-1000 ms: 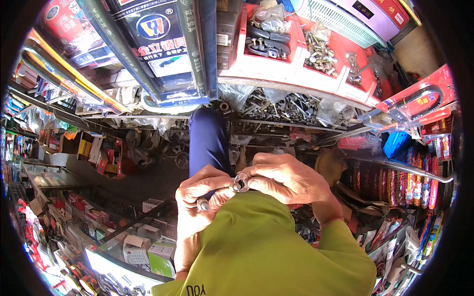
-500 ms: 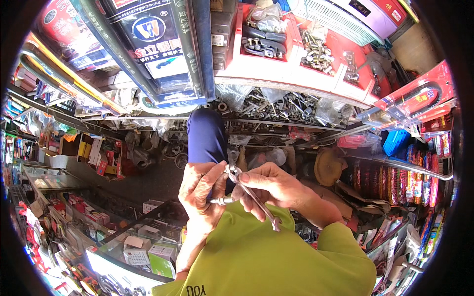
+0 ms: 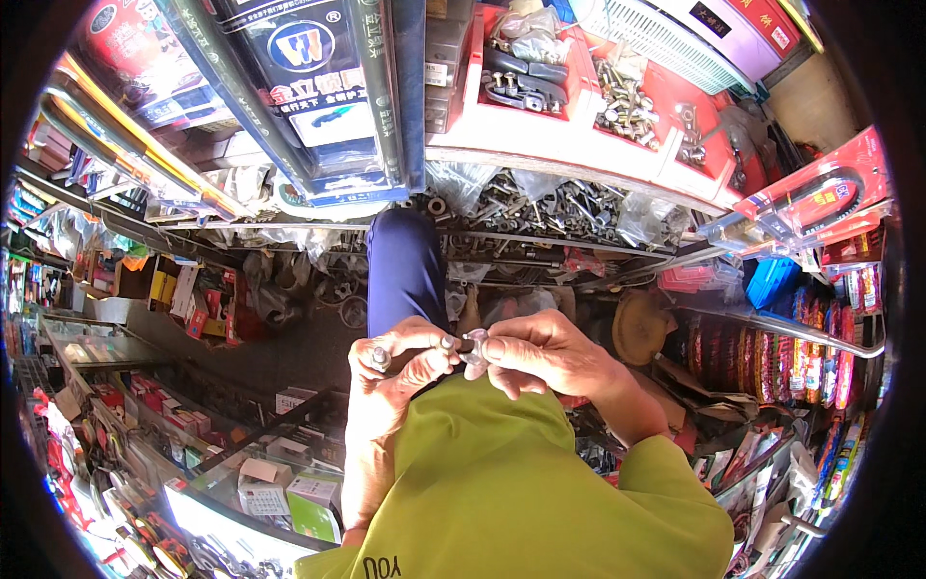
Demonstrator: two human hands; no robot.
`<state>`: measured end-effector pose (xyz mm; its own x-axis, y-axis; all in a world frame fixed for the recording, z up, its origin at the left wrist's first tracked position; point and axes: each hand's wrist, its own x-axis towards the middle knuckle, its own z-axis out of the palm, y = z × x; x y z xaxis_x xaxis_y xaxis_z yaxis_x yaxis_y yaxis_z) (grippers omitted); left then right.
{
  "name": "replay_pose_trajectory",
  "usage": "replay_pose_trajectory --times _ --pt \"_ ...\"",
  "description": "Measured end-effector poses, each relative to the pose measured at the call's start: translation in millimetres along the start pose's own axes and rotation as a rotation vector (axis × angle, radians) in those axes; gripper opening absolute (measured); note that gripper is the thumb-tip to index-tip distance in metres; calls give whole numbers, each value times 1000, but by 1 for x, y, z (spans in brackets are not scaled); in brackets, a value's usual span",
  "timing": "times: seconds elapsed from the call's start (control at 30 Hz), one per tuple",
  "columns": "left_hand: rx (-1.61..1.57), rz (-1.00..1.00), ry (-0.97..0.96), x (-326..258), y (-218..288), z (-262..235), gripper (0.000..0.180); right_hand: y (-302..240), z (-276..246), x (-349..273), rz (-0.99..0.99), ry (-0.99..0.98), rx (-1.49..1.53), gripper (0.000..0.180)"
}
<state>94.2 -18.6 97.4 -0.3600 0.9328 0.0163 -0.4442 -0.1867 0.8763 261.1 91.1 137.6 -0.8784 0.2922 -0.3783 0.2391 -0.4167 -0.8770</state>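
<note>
My left hand (image 3: 397,372) is closed round a small silvery bolt-like metal piece (image 3: 380,360), whose rounded end shows among the fingers. Thumb and forefinger pinch a small metal end (image 3: 449,344); whether it belongs to the same piece I cannot tell. Just right of it, my right hand (image 3: 540,355) is closed on a wrench, its silvery jaw (image 3: 474,348) turned toward the left fingertips. The rest of the wrench is hidden or seen end-on. Both hands are held close together above my lap, in front of my yellow-green shirt (image 3: 540,482).
Ahead, a shelf holds red bins (image 3: 666,116) of bolts and clamps above a tray of loose hardware (image 3: 550,207). A large blue-black package (image 3: 309,106) stands at the far left. Glass cases with boxes (image 3: 262,487) lie at the left. A metal rail (image 3: 810,336) juts in at right.
The wrench has swung from pointing down-right to nearly end-on. My left hand has turned, so the bolt-like piece now shows at its left side. The hands are slightly farther apart.
</note>
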Motion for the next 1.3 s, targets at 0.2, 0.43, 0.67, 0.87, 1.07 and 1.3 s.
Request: replay_pose_trajectory --times 0.2,0.43,0.67,0.87,1.07,1.3 --pt "124 88 -205 1 -5 -12 15 -25 -4 2 122 -79 -172 35" --pt "159 78 -175 1 3 -4 17 -28 -11 3 69 -184 -365 38" --pt "228 -216 -470 4 10 -15 17 -12 -47 28 -222 -537 -730 32" --pt "257 -95 -316 4 2 -18 13 -17 -34 27 -10 -384 -566 35" --pt "460 68 -96 6 3 -12 14 13 -9 23 93 -81 -8 39" --pt "389 59 -13 5 1 -5 12 15 12 17 37 53 239 38"
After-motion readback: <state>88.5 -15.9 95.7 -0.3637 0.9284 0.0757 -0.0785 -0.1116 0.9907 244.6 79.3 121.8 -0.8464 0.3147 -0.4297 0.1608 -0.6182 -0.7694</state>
